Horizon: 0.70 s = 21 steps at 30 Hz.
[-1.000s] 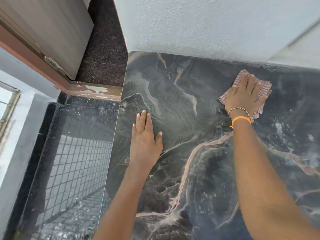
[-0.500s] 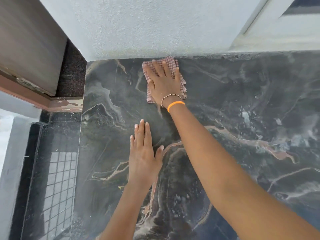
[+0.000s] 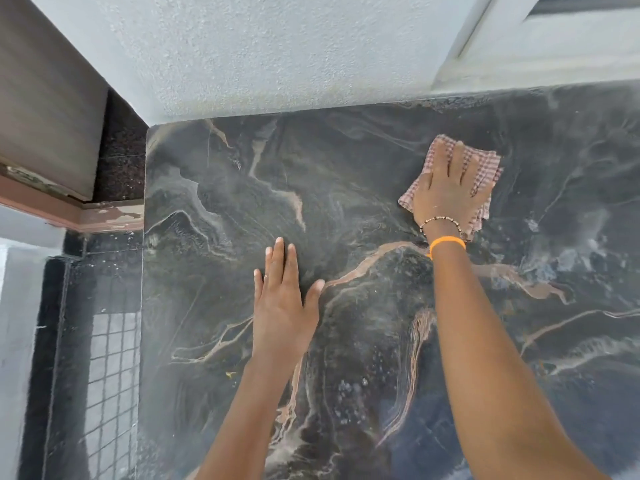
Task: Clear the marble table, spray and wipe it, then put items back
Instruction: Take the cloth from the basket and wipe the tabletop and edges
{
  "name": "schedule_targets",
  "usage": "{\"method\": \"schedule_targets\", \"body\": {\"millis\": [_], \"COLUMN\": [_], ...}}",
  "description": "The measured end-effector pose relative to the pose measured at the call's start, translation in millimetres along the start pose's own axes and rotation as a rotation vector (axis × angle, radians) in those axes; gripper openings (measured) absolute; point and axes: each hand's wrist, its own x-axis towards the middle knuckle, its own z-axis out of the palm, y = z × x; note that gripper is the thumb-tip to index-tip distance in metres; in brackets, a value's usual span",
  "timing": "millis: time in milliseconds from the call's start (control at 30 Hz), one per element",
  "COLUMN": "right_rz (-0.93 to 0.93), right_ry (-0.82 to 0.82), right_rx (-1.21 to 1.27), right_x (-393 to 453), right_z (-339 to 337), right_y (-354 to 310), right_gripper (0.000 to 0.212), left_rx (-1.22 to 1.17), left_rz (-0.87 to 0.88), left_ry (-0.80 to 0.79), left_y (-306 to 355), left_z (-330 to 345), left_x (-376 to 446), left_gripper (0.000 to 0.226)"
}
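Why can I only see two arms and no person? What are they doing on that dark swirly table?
The camera sits on the person's head and looks down, so you see only their arms. The left hand lies flat and open on the marble table, probably to steady them. The right hand presses a checked cloth flat against the table near the white wall, wiping it. An orange band and a bead bracelet circle that wrist. Pale wet patches show at the right. Nothing else lies on the part of the table you can see.

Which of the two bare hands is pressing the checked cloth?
The right hand, with a beaded bracelet and an orange band at its wrist, presses the pink checked cloth. The left hand lies flat on bare dark marble table.
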Motion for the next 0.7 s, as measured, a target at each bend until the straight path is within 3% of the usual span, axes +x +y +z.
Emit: {"method": "schedule_targets", "body": {"millis": [100,233,367,467,600,700], "right_rz": [-0.207,-0.639,-0.918,-0.793,-0.336,-0.072], "right_ry": [-0.060,-0.185,-0.245,-0.155,-0.090,-0.076], "right_rx": [-0.007,-0.055,-0.140,-0.147,-0.100,-0.044], "right_x": [-57.1,-135.6,-168.7,-140.2,-88.0,-94.7], "right_z": [13.8,32.0,26.6,15.8,-5.8,-14.0], "right_y": [-39.3,-92.2,-57.7,-7.8,57.2,88.1], "right_gripper": [0.055,0.054,0.055,0.052,0.053,0.053], "left_rx": [-0.167,-0.243,-0.261,-0.212,-0.230,-0.288], "left_rz": [-0.035,-0.049,-0.075,-0.073,-0.057,-0.069], "left_ry": [0.048,0.142,0.116,0.034,-0.024,-0.057], "left_y": [2.1,-1.7,-11.3,-16.1,-16.3,-18.9], "left_z": [-7.2,-20.3,-27.0,-23.1,-20.3,-19.7], "left_x": [-0.3,-6.2,-15.0,-23.5,-41.8,-58.4], "left_gripper": [0.060,0.062,0.070,0.061,0.062,0.061]}}
